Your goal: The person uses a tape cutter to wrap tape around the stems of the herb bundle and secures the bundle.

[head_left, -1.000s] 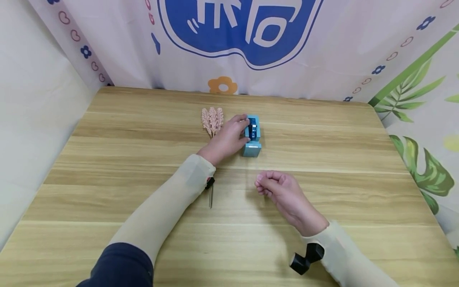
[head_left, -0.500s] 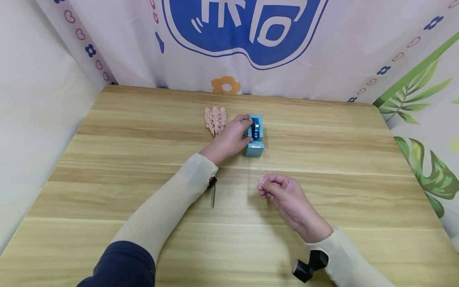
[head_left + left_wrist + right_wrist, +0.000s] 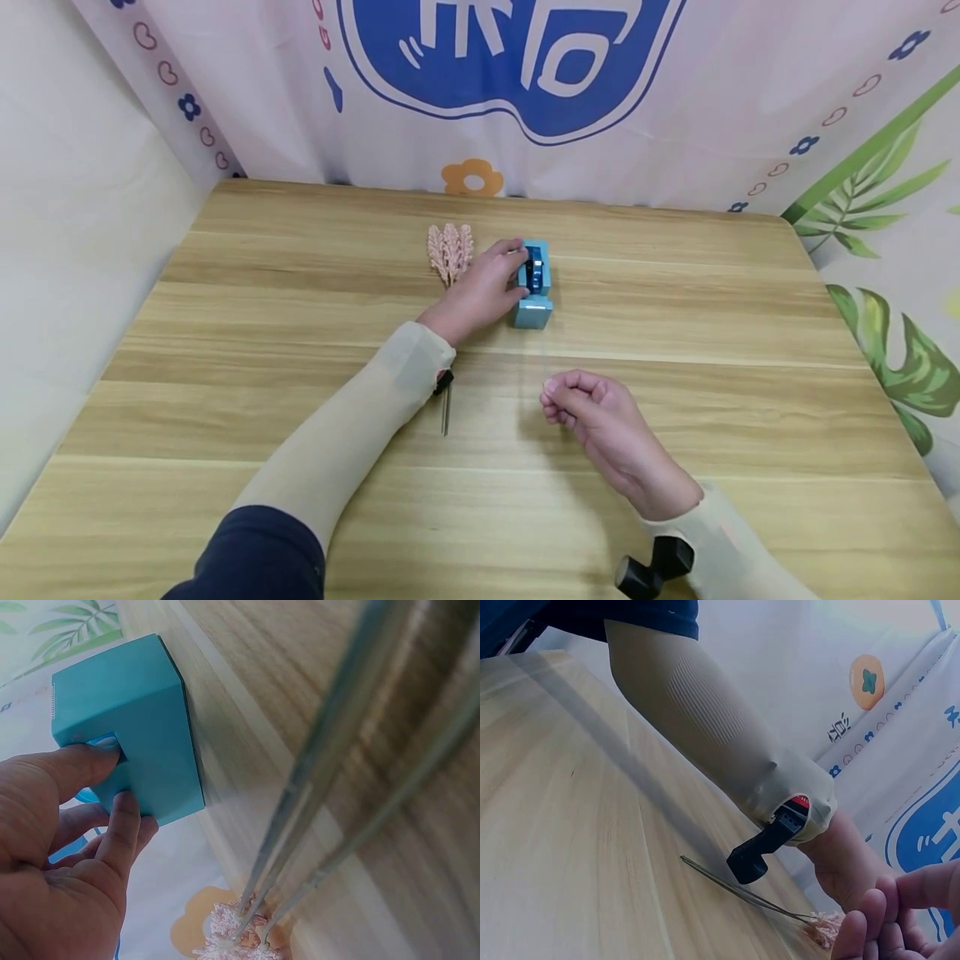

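A blue tape dispenser [image 3: 534,314] stands toward the back of the wooden table, with a shiny roll inside. My left hand [image 3: 480,290] grips its left side; in the left wrist view the thumb sits at a slot in the dispenser's wall [image 3: 154,712], and other fingertips touch below. From the front of the dispenser a faint strip of clear tape [image 3: 545,354] runs toward my right hand [image 3: 611,433]. That hand pinches the end between thumb and curled fingers, above the table. The tape is barely visible, and its held end is mostly hidden.
Pink artificial flowers [image 3: 450,248] on thin stems lie under the left wrist. Black cameras are strapped at both wrists, the right one [image 3: 654,568] hanging low near the tabletop. A printed curtain [image 3: 390,150] closes off the table's back edge; a white wall [image 3: 90,208] stands left.
My right hand has drawn slightly back toward me and to the right, lengthening the gap from the dispenser. The left hand stays on the dispenser. The head view has shifted a little.
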Demonstrator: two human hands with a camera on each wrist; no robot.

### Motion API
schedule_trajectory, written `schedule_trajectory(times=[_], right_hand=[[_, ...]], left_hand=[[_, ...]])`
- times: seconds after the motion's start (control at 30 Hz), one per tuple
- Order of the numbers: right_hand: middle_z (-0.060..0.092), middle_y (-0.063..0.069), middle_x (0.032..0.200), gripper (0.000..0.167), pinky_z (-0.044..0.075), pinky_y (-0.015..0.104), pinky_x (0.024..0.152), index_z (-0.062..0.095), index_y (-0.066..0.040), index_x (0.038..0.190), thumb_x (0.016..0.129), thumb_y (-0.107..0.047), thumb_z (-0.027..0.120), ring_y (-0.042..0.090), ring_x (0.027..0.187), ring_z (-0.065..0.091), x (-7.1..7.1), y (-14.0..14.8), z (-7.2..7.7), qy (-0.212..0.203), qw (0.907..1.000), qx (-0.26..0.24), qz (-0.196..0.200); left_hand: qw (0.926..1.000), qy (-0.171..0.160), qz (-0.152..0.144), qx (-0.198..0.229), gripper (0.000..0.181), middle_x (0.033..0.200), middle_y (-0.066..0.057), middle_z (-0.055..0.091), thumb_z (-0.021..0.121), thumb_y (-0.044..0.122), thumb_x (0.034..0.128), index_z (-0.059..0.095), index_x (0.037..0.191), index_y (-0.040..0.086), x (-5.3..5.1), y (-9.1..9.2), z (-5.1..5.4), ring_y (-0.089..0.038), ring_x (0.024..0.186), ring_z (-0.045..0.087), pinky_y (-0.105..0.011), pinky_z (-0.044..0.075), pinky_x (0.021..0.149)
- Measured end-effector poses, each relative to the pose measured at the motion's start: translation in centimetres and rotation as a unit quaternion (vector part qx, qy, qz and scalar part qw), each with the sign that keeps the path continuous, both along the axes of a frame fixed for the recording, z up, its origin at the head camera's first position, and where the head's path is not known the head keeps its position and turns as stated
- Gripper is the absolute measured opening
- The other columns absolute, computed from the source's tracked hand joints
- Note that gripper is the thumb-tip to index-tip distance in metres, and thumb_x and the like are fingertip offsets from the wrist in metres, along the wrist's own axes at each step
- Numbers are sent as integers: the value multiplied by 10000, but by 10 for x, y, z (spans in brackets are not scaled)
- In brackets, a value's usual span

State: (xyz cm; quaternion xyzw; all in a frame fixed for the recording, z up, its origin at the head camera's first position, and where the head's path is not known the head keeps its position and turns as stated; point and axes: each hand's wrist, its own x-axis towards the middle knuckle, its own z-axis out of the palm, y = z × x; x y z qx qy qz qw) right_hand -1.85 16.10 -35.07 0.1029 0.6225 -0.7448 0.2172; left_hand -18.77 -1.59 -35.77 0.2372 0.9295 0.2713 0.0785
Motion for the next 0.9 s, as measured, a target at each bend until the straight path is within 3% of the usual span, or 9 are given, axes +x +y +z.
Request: schedule_trajectory(times=[0.9], right_hand=[[707,-51,915,110,571,202,851,660,-97,969,1033,-38,594,70,875,654,16,0,3,-111,9996,-246,54]], left_hand=[[9999,51,-85,103,584,1681,-178,357,684,134,1021,466,1541,-18,2,0,1,-307,1471,503,-359,486,1161]])
